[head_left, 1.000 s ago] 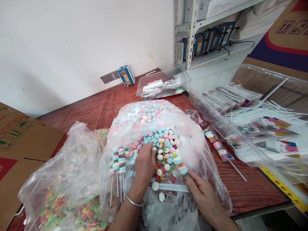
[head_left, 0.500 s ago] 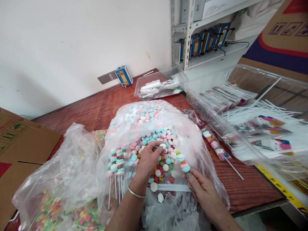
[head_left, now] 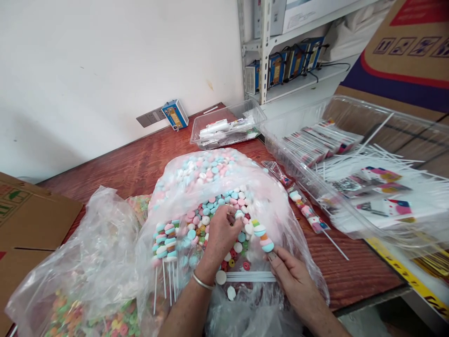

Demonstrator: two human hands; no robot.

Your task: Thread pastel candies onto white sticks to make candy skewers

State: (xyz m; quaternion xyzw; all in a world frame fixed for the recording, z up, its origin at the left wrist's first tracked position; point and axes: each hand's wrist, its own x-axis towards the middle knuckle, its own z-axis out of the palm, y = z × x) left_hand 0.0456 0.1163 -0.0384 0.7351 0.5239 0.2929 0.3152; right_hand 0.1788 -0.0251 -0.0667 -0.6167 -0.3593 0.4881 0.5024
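Note:
My left hand, with a metal bangle on the wrist, reaches into an open clear bag of pink, blue and white round candies. Its fingers are curled in a pinch on a pale candy among the loose ones. My right hand rests at the bag's near edge and holds a white stick threaded with stacked candies. Several finished candy skewers lie in the bag to the left of my left hand. A few white sticks lie flat between my hands.
A second clear bag of orange, green and red ring candies sits at the left, beside a cardboard box. A wrapped skewer lies on the wooden table. A clear tray of sticks and wrappers stands at right, a smaller tray behind, with metal shelving.
My left hand has moved right inside the bag and curled its fingers onto a candy. My right hand has stayed at the bag's edge with the stick. The view has drifted slightly.

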